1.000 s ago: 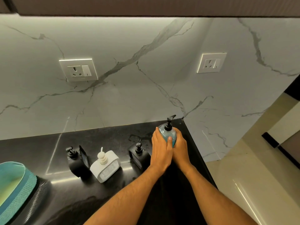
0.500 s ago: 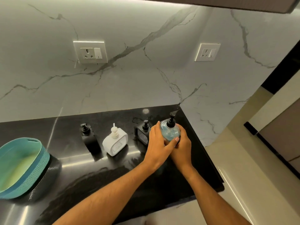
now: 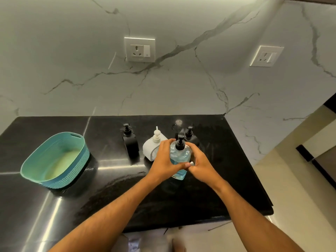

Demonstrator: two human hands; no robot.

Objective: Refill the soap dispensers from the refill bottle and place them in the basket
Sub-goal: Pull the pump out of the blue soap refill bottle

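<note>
Your left hand and right hand both wrap the clear refill bottle of blue soap with a black pump, fingers curled round its sides and thumbs meeting in front, so it stays upright above the glossy black tabletop. Just beyond it, toward 12 o'clock, stand the white rounded dispenser and two black dispensers, near enough to pour into. The teal plastic basket waits well apart at 9 o'clock, holding no dispenser yet.
</note>
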